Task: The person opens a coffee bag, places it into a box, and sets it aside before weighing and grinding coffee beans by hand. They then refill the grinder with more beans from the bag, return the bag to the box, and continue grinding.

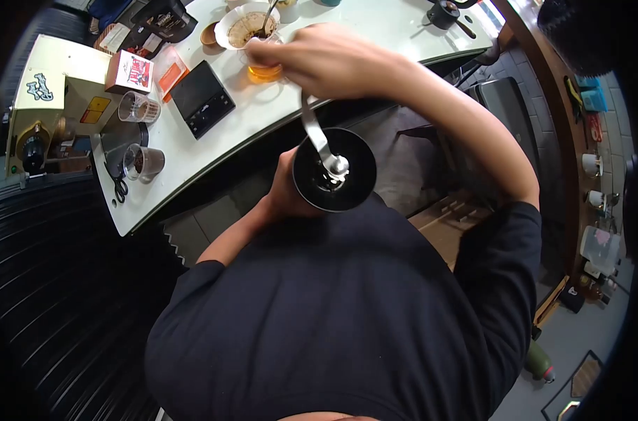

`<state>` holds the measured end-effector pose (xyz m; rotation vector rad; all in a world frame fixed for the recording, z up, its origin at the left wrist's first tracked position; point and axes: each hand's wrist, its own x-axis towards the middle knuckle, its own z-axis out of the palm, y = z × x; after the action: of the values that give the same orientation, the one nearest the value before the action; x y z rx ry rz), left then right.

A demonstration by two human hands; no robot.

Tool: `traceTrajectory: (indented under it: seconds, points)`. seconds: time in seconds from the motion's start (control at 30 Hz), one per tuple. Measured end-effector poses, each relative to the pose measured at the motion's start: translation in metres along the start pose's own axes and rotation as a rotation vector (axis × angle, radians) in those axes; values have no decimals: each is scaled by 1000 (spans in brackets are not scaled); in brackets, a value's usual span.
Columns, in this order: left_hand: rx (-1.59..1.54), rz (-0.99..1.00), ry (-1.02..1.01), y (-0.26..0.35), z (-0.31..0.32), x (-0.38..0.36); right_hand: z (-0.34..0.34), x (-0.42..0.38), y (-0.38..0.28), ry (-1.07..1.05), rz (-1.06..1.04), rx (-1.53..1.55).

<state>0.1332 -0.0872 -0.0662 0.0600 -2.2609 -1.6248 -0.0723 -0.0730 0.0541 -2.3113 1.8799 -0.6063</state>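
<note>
Close to my body, a black hand coffee grinder [364, 165] stands with its open top toward me. My left hand [289, 188] is wrapped round its side, mostly hidden behind it. From the grinder's centre a silver crank [315, 133] reaches up to my right hand [329, 59], whose fingers are curled over its end; the hand is slightly blurred and hides the knob. Just beyond that hand are a glass vessel of amber liquid [263, 73] and a filter cone [242, 29] with a spoon and dark grounds in it.
On the white table [263, 112] are a black scale [203, 98], a red-and-white box [129, 71], a clear cup [138, 107], a cup with dark contents [145, 162] and scissors [119, 188]. A small handled pot [445, 14] sits at the far right. Shelves line the right side.
</note>
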Motion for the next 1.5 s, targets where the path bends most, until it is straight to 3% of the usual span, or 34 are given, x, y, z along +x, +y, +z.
traceTrajectory:
  seconds: [0.03,0.07,0.1,0.2,0.27,0.3,0.33,0.37,0.4,0.43,0.47,0.53,0.57,0.6,0.63,0.67,0.7,0.77,0.8,0.87,0.9,0.93,1.07,1.13,1.37,1.43,1.5]
  points:
    - [-4,-7,12,-5,0,-4,5,-7,11,38,-11,80]
    - [72,63,21,-15,0,-8,7,-17,22,-78,107,105]
    - [150,132,26,-20,-1,-12,17,-32,28,86,17,91]
    - [241,70,114,-2,-5,-10,23,-65,27,251,43,119]
    - [289,46,117,-12,-6,-20,21,-90,23,183,53,147]
    - [225,-40,158,-13,-6,-25,-5,-93,6,-50,128,288]
    - [160,-123,201,-14,-6,-26,-7,-104,-9,-38,107,333]
    - [-68,-233,253,-4,-10,-19,-7,-114,-26,-63,54,276]
    - [-136,-172,287,0,-6,-12,1,-118,-49,-79,-76,270]
    - [-121,-196,225,2,-5,-8,4,-112,-68,-10,-364,127]
    - [-109,-222,148,3,-2,-4,7,-104,-87,-35,-502,82]
    - [-177,-262,69,1,7,-1,16,-59,-106,162,-638,99]
    - [-112,-132,91,-4,17,-8,9,-31,-107,-193,-555,129]
    - [-47,4,114,-10,24,-13,2,8,-105,-599,-330,32]
    - [14,142,136,-11,27,-15,12,15,-84,-269,-268,55]
    - [15,-144,-40,-7,20,-16,30,28,-52,-146,-213,182]
    - [20,-173,-12,-12,17,-23,35,28,-20,-98,-187,78]
    - [-46,-185,119,-19,12,-33,25,0,12,-177,114,48]
    - [-54,-188,145,-20,8,-35,39,-34,39,60,-18,155]
    - [-59,-176,206,-20,3,-38,31,-88,25,153,19,169]
    - [85,-3,261,-17,0,-33,14,-96,8,-28,98,184]
    - [84,-20,284,-13,-3,-32,-5,-97,-4,-205,180,193]
    - [48,-53,184,-16,-3,-38,-9,-104,-18,-158,217,228]
    - [174,32,182,-17,-3,-36,-9,-103,-18,-116,182,176]
    - [314,-8,93,-42,-1,-56,-15,-102,-18,-74,129,278]
    - [188,-183,135,-29,-1,-52,-16,-100,-17,-77,119,271]
    - [240,-176,175,-37,3,-56,-14,-100,-16,-79,108,263]
